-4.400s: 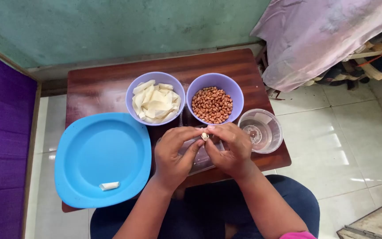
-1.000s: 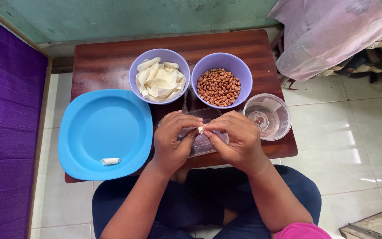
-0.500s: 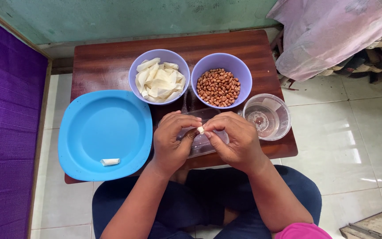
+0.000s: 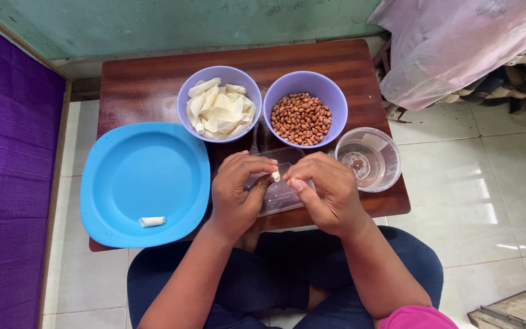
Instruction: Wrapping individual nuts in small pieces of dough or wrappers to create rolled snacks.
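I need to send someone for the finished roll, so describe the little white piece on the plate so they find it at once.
Start at the wooden table, then the blue plate on its left side. Near the plate's front rim lies one small white roll, alone; the other white strips are heaped in a purple bowl behind.

Two bowls [image 4: 219, 109] ahead; blue plate [image 4: 144, 183] leftward

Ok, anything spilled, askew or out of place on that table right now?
Nothing stands out. The bowl of white strips and the bowl of peanuts sit upright, with no spill on the table. One rolled white piece lies on the blue plate. Both hands, left hand and right hand, pinch a small white piece.
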